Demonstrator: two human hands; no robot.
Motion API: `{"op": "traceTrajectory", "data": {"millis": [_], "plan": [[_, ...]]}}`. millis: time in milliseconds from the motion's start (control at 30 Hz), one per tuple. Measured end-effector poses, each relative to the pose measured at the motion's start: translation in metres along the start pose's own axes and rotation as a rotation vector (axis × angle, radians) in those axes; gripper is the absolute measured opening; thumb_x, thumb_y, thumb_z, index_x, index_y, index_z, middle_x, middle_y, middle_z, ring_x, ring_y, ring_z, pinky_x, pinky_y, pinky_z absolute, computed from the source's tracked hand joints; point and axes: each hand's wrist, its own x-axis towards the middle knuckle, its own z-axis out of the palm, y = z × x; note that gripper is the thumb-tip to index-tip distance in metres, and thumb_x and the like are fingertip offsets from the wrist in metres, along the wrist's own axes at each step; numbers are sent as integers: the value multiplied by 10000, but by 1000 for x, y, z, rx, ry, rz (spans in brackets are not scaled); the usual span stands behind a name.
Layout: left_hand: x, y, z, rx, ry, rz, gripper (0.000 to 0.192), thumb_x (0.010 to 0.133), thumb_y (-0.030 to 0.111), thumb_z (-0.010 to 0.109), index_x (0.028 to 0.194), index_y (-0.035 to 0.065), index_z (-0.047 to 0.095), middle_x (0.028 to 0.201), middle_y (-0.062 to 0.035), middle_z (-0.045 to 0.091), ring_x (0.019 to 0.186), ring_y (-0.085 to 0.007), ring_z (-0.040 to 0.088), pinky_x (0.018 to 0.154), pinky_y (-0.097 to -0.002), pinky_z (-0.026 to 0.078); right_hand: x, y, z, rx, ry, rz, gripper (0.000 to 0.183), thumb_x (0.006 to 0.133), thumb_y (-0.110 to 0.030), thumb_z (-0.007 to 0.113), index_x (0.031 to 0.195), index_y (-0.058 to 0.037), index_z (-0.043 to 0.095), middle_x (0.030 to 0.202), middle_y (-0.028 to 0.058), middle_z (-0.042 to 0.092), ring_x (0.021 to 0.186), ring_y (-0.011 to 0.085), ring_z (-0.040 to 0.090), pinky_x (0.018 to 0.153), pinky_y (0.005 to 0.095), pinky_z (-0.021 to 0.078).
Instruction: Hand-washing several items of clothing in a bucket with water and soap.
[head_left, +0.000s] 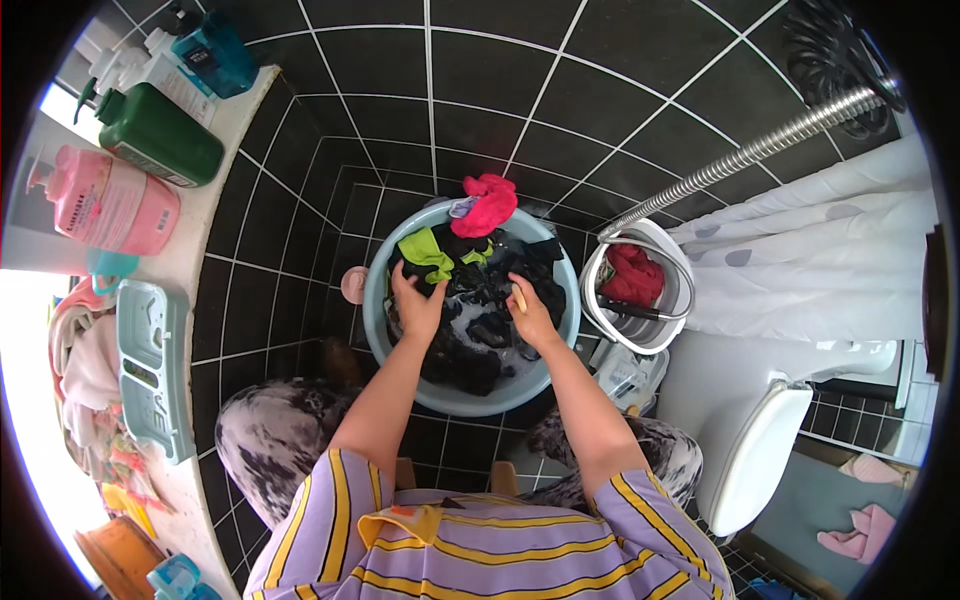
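Note:
A round light-blue basin (470, 405) stands on the tiled floor, holding dark wet clothes (457, 360) in sudsy water. My left hand (418, 304) is over the basin's left side, fingers spread at the dark cloth, just below a lime-green cloth (424, 249). On the right side my right hand (531, 313) is curled around a small tan object (519, 298), perhaps a bar of soap or a brush handle; most of it is hidden. A bright pink cloth (487, 206) lies over the basin's far rim.
A white bucket (637, 342) with red cloth (636, 276) and a shower head stands right of the basin, below a metal shower hose (742, 161). Farther right is a white toilet (757, 457). A ledge (217, 187) at left bears pump bottles and a soap dish (154, 367).

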Motion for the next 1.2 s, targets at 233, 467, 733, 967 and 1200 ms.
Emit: {"op": "traceTrajectory", "data": {"millis": [233, 467, 733, 967, 1200], "plan": [[21, 14, 34, -275, -504, -588, 309, 915, 205, 625, 1154, 19, 563, 821, -34, 594, 696, -123, 556, 656, -274, 474, -20, 18, 0, -31, -12, 67, 214, 872, -137, 630, 1082, -153, 592, 986, 142, 610, 986, 282, 596, 870, 360, 450], [16, 10, 13, 236, -426, -261, 192, 800, 222, 704, 919, 77, 661, 955, -153, 672, 932, -311, 634, 828, -421, 493, -26, 0, -3, -189, 36, 63, 206, 827, -248, 694, 963, -112, 620, 878, 128, 670, 868, 306, 649, 779, 376, 481], [39, 28, 4, 484, -380, -12, 618, 695, 234, 808, 1209, 98, 495, 1162, -176, 594, 1116, -361, 541, 965, -438, 419, -35, 19, 9, -115, 49, 160, 171, 859, -255, 656, 947, -112, 624, 836, 85, 652, 773, 228, 617, 696, 342, 474], [19, 8, 6, 572, -689, 56, 328, 850, 342, 558, 954, 42, 638, 871, -194, 673, 860, -378, 641, 795, -480, 484, -17, 0, 11, -152, -13, 201, 306, 830, -258, 688, 1089, -137, 581, 1003, 150, 669, 1012, 335, 628, 861, 397, 475], [-21, 87, -18, 370, -740, -92, 375, 857, 388, 512, 919, 59, 680, 851, -209, 663, 843, -408, 626, 757, -498, 463, -22, -8, 24, -260, -202, 124, 830, 747, -281, 775, 1440, -220, 322, 1225, 221, 590, 1133, 398, 563, 941, 432, 456]]}}
